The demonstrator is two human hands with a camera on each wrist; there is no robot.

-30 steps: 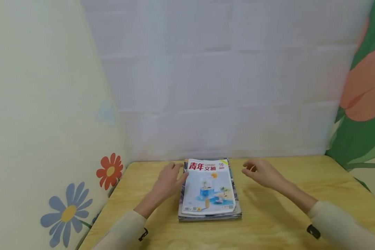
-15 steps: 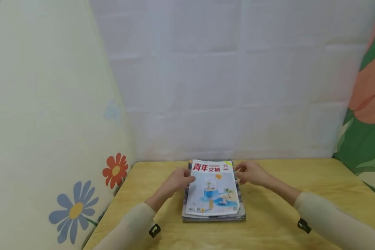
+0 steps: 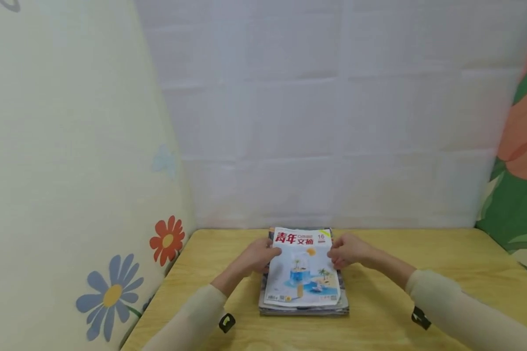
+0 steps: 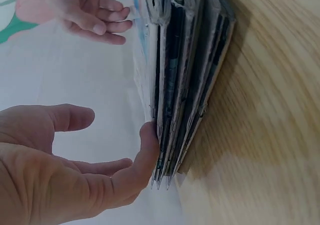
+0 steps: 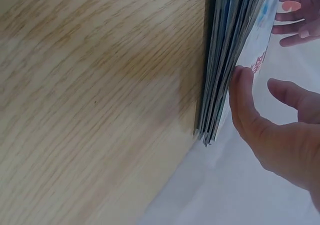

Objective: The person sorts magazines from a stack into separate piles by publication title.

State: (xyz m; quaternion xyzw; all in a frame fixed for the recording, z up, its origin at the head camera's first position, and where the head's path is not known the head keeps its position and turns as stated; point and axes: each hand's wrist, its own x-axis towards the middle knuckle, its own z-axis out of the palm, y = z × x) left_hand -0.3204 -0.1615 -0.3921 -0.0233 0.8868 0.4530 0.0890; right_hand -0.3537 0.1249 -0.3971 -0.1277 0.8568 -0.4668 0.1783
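A magazine [image 3: 305,268] with a beach picture and red title characters lies face up on top of a stack of magazines [image 3: 307,311]. My left hand [image 3: 259,254] is at the upper left side of the stack. In the left wrist view its fingertips [image 4: 148,147] touch the page edges, with the thumb held apart from the cover. On the opposite side, my right hand [image 3: 350,250] reaches the top magazine's right edge. Its fingertips [image 5: 241,82] meet that edge in the right wrist view, thumb lifted away.
The stack stands on a wood-grain table [image 3: 391,292]. Behind it hangs a white creased sheet [image 3: 290,122]. A pale wall [image 3: 70,146] with painted flowers borders the left, and a green and orange mural [image 3: 518,195] the right.
Both hands have come inward to the sides of the stack, the right one from well off its edge. The stack stays in place on the table while the head view shifts slightly.
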